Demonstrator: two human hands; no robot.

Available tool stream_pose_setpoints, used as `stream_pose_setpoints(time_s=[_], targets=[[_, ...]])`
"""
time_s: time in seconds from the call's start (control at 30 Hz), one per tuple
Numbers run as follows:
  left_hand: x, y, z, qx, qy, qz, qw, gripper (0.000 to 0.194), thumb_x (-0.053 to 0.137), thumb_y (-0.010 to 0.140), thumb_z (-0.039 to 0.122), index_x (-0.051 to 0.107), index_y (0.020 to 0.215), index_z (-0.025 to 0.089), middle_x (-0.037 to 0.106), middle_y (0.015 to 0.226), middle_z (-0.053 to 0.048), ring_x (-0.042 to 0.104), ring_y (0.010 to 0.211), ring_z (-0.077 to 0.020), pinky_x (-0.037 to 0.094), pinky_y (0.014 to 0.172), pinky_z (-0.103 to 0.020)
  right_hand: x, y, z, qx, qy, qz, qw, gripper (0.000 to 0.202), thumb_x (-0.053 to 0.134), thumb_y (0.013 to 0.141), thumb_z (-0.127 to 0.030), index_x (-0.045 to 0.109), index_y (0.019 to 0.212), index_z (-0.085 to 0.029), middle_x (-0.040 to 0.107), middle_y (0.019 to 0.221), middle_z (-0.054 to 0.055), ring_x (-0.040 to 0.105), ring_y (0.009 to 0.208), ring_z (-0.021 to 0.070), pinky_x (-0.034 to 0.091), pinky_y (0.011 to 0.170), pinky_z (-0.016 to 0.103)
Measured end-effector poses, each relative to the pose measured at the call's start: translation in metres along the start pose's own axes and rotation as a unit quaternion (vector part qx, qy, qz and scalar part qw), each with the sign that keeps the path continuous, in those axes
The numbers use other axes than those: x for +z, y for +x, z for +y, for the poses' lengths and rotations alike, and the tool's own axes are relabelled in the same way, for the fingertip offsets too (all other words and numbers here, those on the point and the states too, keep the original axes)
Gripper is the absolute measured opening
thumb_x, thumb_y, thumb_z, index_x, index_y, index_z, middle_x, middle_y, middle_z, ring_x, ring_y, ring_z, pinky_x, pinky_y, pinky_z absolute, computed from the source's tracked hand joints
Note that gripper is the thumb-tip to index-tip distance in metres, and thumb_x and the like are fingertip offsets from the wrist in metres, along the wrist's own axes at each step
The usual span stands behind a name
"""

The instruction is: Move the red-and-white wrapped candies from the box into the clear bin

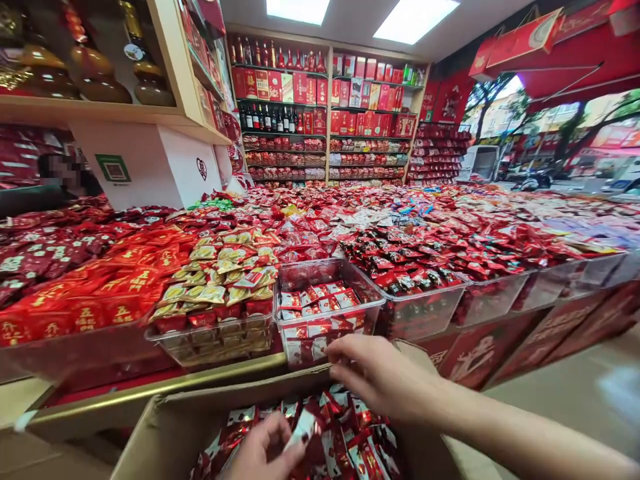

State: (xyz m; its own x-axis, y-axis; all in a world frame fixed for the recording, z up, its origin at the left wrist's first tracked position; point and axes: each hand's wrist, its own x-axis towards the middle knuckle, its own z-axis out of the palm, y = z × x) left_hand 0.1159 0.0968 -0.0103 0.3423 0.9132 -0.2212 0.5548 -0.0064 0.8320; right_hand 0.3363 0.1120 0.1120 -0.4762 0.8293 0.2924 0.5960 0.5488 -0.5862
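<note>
Between the thumb and fingers of my left hand (265, 448) I pinch one small packet (305, 427), red and white, just above the loose packets (345, 443) which lie in the open cardboard box (143, 437). My right hand (370, 373) is near the front of the clear bin (364, 283), its fingers bent and close together; I cannot tell if it holds anything, or if it touches the bin.

As I judge, the first danger is the small packet itself: its wrapper looks glossy, so a weak pinch could let it drop among the others, or down between the cardboard box and the gold-edged worktop (165, 385). Second, my right wrist is near the far edge of the box, and a hasty movement might knock the cardboard or push the bin. Also, the gold packets (227, 257) beside it are piled above their container; one bump could make them slide over and mix with the red-and-white packets (320, 303) inside the bin.
</note>
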Motion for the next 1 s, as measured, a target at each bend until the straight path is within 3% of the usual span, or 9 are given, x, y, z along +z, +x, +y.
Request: stream_pose_setpoints(time_s=[0.1,0.2,0.37,0.5,0.57,0.67,0.77,0.87,1.0], targets=[[-0.010,-0.005,0.016,0.045,-0.229,0.039,0.972,0.020,0.057,0.071,0.034,0.044,0.070,0.019,0.055,0.061,0.007,0.047,0.057,-0.0083,0.037,0.055,-0.019,0.051,0.001,0.009,0.093,0.171,-0.081,0.978,0.031,0.050,0.074,-0.039,0.054,0.093,-0.015,0.058,0.078,0.004,0.050,0.065,0.0119,0.039,0.057,0.022],[-0.013,-0.014,0.027,0.033,-0.314,0.027,0.949,0.019,0.059,0.071,0.029,0.047,0.083,0.020,0.062,0.065,0.005,0.050,0.056,-0.0072,0.037,0.054,-0.018,0.081,0.007,0.023,0.128,0.321,-0.105,0.932,0.033,0.048,0.074,-0.045,0.054,0.075,-0.012,0.050,0.060,-0.001,0.041,0.051,0.0068,0.033,0.047,0.018],[-0.015,-0.020,0.030,0.024,-0.330,0.019,0.944,0.032,0.058,0.072,0.028,0.046,0.100,0.019,0.065,0.065,0.003,0.056,0.065,-0.0110,0.041,0.064,-0.022,0.096,0.011,0.024,0.166,0.416,-0.062,0.892,0.037,0.052,0.070,-0.047,0.051,0.059,-0.011,0.042,0.050,-0.004,0.032,0.045,0.0044,0.025,0.043,0.018],[-0.014,-0.018,0.029,0.036,-0.340,0.020,0.939,0.043,0.056,0.073,0.031,0.041,0.111,0.019,0.059,0.055,0.007,0.049,0.054,-0.0082,0.039,0.056,-0.019,0.097,0.010,0.019,0.216,0.499,-0.058,0.837,0.042,0.051,0.067,-0.052,0.049,0.059,-0.012,0.044,0.051,-0.003,0.035,0.044,0.0052,0.029,0.045,0.019],[-0.013,-0.019,0.028,0.034,-0.338,0.022,0.940,0.047,0.056,0.073,0.034,0.039,0.115,0.020,0.058,0.054,0.007,0.048,0.052,-0.0087,0.038,0.054,-0.020,0.098,0.009,0.018,0.210,0.481,-0.045,0.850,0.042,0.050,0.067,-0.053,0.047,0.057,-0.012,0.041,0.049,-0.004,0.032,0.043,0.0048,0.028,0.044,0.019],[-0.011,-0.020,0.026,0.025,-0.315,-0.008,0.949,0.053,0.053,0.073,0.039,0.036,0.119,0.021,0.061,0.062,0.003,0.053,0.058,-0.0127,0.041,0.060,-0.024,0.100,0.008,0.021,0.186,0.374,-0.025,0.908,0.040,0.047,0.072,-0.050,0.043,0.054,-0.013,0.035,0.048,-0.005,0.027,0.045,0.0045,0.023,0.042,0.017],[-0.013,-0.019,0.020,0.034,-0.248,-0.110,0.962,0.055,0.053,0.072,0.038,0.034,0.121,0.022,0.063,0.075,-0.001,0.056,0.067,-0.0154,0.042,0.065,-0.028,0.100,0.005,0.026,0.165,0.232,-0.032,0.958,0.037,0.044,0.076,-0.043,0.045,0.053,-0.013,0.035,0.048,-0.004,0.028,0.047,0.0051,0.023,0.042,0.017],[-0.014,-0.018,0.007,0.029,-0.018,-0.171,0.985,0.036,0.053,0.070,0.030,0.051,0.105,0.022,0.063,0.086,-0.004,0.056,0.079,-0.0196,0.043,0.070,-0.030,0.099,0.002,0.034,0.149,0.098,-0.072,0.981,0.033,0.044,0.077,-0.037,0.051,0.056,-0.013,0.043,0.049,-0.003,0.032,0.047,0.0058,0.024,0.043,0.018],[-0.005,-0.022,-0.024,-0.052,0.340,-0.168,0.924,0.028,0.063,0.052,0.023,0.065,0.079,0.018,0.065,0.088,-0.012,0.058,0.082,-0.0331,0.043,0.070,-0.042,0.097,-0.002,0.047,0.133,-0.072,-0.179,0.972,0.028,0.037,0.080,-0.032,0.060,0.073,-0.016,0.059,0.065,0.002,0.047,0.056,0.0090,0.031,0.049,0.018]])
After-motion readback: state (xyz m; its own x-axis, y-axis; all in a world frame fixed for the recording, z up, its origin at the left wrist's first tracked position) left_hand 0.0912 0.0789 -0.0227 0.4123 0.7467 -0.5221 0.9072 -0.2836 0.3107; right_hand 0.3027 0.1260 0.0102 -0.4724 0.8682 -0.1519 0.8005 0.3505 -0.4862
